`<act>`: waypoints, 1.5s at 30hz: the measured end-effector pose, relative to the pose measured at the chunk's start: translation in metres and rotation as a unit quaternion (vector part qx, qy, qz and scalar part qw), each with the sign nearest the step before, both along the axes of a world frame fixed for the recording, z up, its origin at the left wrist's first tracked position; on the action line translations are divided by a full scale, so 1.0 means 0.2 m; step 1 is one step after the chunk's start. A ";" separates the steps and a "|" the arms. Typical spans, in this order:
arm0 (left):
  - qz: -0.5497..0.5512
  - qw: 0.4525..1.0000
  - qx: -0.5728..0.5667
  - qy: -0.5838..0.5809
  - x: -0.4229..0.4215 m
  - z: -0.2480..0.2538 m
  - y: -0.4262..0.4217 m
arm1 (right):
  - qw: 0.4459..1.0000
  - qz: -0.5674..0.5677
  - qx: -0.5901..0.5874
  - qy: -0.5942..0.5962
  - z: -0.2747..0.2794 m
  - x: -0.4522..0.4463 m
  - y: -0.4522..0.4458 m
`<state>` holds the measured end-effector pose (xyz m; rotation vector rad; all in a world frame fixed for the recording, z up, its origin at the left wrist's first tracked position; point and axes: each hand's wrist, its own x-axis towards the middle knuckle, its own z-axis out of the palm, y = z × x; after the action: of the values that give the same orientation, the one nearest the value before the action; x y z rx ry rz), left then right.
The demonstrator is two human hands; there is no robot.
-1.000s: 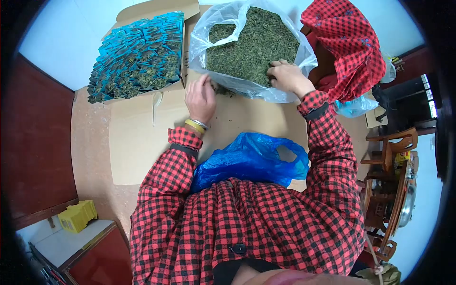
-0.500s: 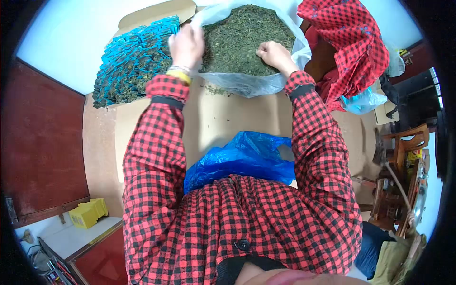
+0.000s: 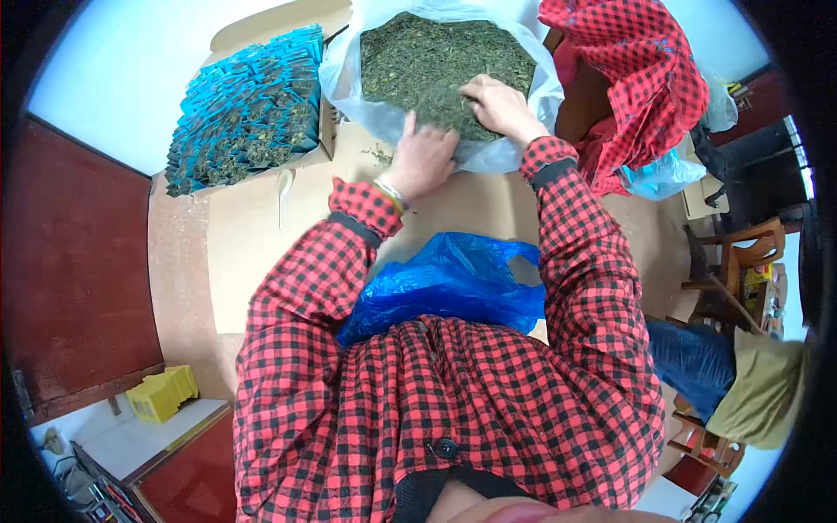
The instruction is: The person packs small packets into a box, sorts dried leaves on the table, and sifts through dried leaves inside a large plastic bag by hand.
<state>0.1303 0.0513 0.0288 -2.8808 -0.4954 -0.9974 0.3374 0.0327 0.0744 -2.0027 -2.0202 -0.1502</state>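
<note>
In the head view, the step in hand seems to be handling dried leaves [image 3: 436, 57] inside the clear bag [image 3: 347, 100]: the right hand [image 3: 503, 108] has its fingers curled into them, any pinch hidden, while the left hand [image 3: 425, 159], blurred and loosely spread, is at the near rim, its hold unclear. Lifting leaves out would call for clearing that floppy rim; blue packets [image 3: 253, 109] fill a box to the left, and a spoon [image 3: 282, 193] and a blue bag [image 3: 449, 283] lie nearer the person.
</note>
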 end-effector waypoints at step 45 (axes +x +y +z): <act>-0.063 0.628 -0.730 -0.262 0.04 0.04 0.00 | 0.764 -0.113 -0.132 0.621 0.04 -0.07 -0.12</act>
<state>0.1389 0.0522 0.0369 -3.6776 -1.9772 -2.3035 0.3243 0.0096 0.0826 -1.6373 -0.9239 1.1579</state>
